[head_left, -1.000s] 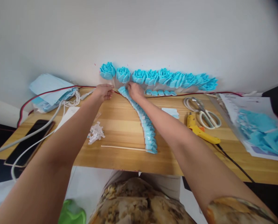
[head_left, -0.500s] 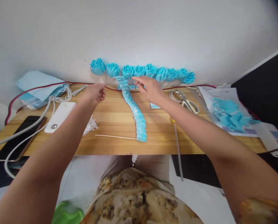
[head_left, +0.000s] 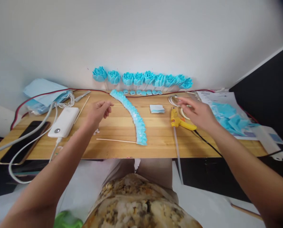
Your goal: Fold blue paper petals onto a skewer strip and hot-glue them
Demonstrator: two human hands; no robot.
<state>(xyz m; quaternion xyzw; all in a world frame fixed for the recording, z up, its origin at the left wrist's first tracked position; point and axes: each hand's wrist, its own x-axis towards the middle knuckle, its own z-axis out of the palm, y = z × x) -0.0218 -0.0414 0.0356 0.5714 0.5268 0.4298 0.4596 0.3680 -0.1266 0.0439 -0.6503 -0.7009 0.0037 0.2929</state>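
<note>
Above the left part of the wooden table, my left hand hangs with its fingers curled in; nothing shows between them. Just right of it, a pleated light-blue strip curves toward me, its near end joined to a thin wooden stick. My right hand reaches over the right side, fingers apart and holding nothing I can see. Beneath and beside it are white-handled scissors, partly covered, and a yellow glue gun. Blue fabric roses on stems lean in a row against the wall.
Small rolled blue pieces line up below the roses. Folded blue squares lie mid-table. To the left are a power bank, a phone, cables and blue sheets; at right, cut blue petals on paper.
Both hands have drawn back from the row of roses. My left hand has come nearer to me; my right hand has swung right, over the scissors and glue gun.
</note>
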